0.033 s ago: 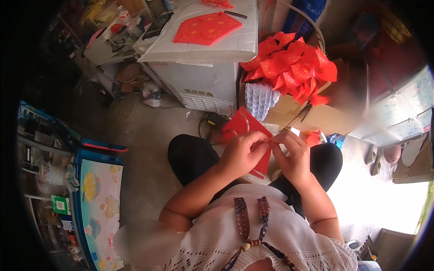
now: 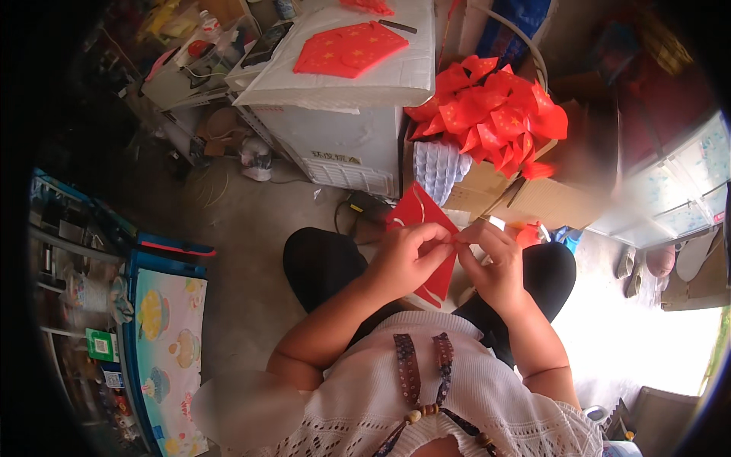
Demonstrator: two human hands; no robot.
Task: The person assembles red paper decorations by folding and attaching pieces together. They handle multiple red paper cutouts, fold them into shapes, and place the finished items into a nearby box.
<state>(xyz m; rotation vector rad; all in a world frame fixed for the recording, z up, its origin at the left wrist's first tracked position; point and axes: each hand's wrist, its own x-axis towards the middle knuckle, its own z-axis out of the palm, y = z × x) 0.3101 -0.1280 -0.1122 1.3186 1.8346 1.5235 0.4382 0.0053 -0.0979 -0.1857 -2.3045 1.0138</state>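
Red sheet [image 2: 435, 214]: left side sits farther inward than a moment earlier. My left hand [image 2: 411, 257] and right hand [image 2: 493, 257] pinch its right edge; handling remains there.

A smooth red sheet [image 2: 436, 213] looks matt while red flags [image 2: 499, 118] shine softly; the carton [image 2: 550, 202] is dull cardboard, the white top [image 2: 369, 375] ribbed, openwork knit.

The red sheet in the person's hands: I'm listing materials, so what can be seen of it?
The red sheet looks thin and smooth; whether paper or cloth, I cannot tell. Pale curving bands show on its face. It sits angled between the knees, one corner pointing away from the person. The left hand covers its middle, and the right hand meets it at the right edge, both pinching there.
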